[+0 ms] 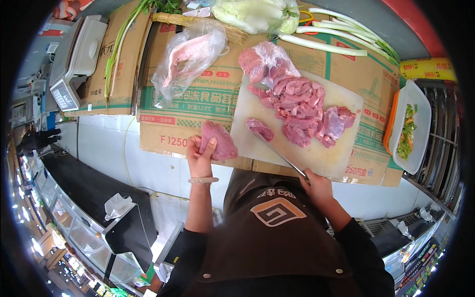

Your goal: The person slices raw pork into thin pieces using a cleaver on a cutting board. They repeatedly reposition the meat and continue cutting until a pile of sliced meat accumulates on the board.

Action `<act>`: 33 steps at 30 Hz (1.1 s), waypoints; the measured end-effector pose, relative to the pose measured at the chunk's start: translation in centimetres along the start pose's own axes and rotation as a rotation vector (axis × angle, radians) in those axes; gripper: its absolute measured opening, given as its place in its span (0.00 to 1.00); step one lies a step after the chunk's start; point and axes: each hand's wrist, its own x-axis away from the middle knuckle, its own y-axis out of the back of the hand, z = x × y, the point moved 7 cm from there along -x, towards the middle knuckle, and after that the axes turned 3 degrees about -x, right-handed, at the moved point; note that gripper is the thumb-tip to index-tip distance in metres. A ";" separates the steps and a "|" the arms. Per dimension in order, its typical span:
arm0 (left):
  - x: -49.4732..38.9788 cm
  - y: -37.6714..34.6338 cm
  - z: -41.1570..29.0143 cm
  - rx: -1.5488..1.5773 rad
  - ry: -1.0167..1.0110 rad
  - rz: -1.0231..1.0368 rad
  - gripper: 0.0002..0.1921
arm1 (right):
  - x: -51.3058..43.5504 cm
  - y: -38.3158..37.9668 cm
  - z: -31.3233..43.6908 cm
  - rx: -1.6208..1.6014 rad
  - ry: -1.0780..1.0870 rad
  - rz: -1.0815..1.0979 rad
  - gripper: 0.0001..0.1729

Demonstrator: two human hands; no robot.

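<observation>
My left hand [200,154] holds a slab of raw red meat [219,142] over the cardboard, left of the white cutting board [256,155]. In my right hand [317,187] is the handle of a knife [284,159], its blade pointing up and left across the board. The blade's tip touches or lies close to a small piece of meat [260,129]. A heap of cut meat pieces [301,104] covers the board's middle. A large pale-streaked chunk [265,63] sits at the board's top left, and another chunk [336,120] lies right of the heap.
Flattened cardboard [185,135] covers the counter. A plastic bag with pale meat [189,55], a straw brush [200,24], bagged cabbage [252,15] and scallions [326,46] lie along the back. At right stands a plastic container of cut vegetables [408,130]; a scale [79,55] stands at left.
</observation>
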 end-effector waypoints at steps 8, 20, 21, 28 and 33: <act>-5.8 -13.6 -4.5 0.179 0.183 0.409 0.19 | 4.2 2.1 -2.7 -0.047 0.030 -0.071 0.10; -0.7 -16.6 1.0 -1.376 -0.960 0.829 0.17 | 6.0 4.0 -5.7 -0.163 -0.131 -0.155 0.08; -0.9 -16.5 1.1 -1.436 -0.917 0.868 0.17 | 6.0 4.2 -5.9 -0.165 -0.136 -0.158 0.08; 5.3 -12.7 1.1 -1.371 -1.200 0.795 0.23 | 5.8 4.9 -6.3 -0.146 -0.105 -0.165 0.09; 8.2 -8.6 2.3 -1.453 -0.968 0.648 0.23 | 5.4 5.3 -5.5 -0.128 -0.033 -0.145 0.08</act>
